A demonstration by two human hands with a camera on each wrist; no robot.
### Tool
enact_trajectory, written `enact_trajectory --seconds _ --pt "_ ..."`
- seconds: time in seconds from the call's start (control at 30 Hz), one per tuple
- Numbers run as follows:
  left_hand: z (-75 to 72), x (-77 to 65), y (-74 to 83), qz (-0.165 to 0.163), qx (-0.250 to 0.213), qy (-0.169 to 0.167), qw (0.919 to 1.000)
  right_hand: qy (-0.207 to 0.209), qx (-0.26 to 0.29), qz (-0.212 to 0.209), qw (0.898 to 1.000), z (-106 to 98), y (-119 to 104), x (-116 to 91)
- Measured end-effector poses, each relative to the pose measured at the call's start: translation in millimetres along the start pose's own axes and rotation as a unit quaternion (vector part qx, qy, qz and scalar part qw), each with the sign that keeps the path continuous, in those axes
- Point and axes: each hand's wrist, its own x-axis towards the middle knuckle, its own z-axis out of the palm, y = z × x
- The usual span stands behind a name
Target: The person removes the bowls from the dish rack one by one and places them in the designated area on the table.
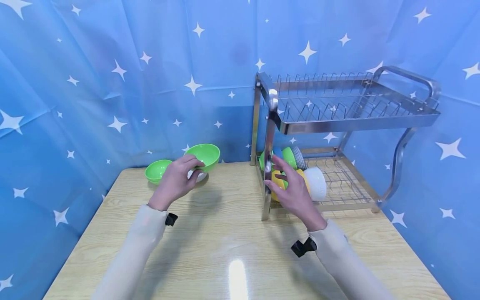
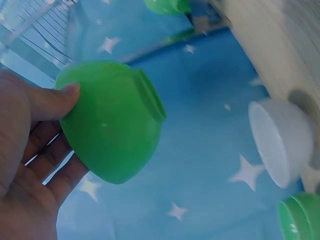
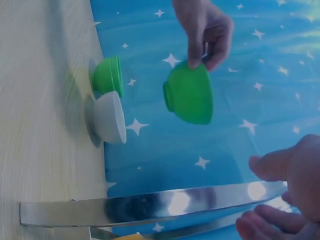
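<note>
Above the worktop (image 1: 225,233), the left hand (image 1: 177,180) held a green bowl (image 1: 205,155), fingers clamped on it; the right hand (image 1: 295,191), fingers apart, was near the rack (image 1: 360,123). Transfer seemed in hand; next, steady placement was likely required.

Bowls (image 1: 155,171) at left rear of table (image 1: 210,241), dish rack (image 1: 356,123) right, dishes (image 1: 316,185) in lower tier (image 1: 345,206), curtain (image 1: 232,46) behind

Left arm (image 1: 129,250) and right arm (image 1: 346,256) reach forward; left hand (image 1: 178,178) pinches with thumb (image 2: 57,101) and fingers (image 2: 71,179), right hand (image 1: 295,192) gapes loosely.
</note>
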Motion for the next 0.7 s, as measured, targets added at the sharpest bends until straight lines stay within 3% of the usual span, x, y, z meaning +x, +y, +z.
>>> enact_trajectory --seconds 0.2,0.4,0.7 --pt "-2.2 -6.9 -28.2 -0.060 0.018 -0.013 0.9979 0.005 -0.002 0.034 0.999 4.0 2.0 5.4" --pt "-4.8 -11.3 -52.1 -0.096 0.037 -0.003 0.9947 0.011 -0.012 0.051 0.999 5.1 5.0 12.5" --pt "-6.7 -20.0 -84.4 -0.172 0.058 -0.018 0.9832 -0.002 -0.006 0.062 0.998 5.9 9.2 17.5"
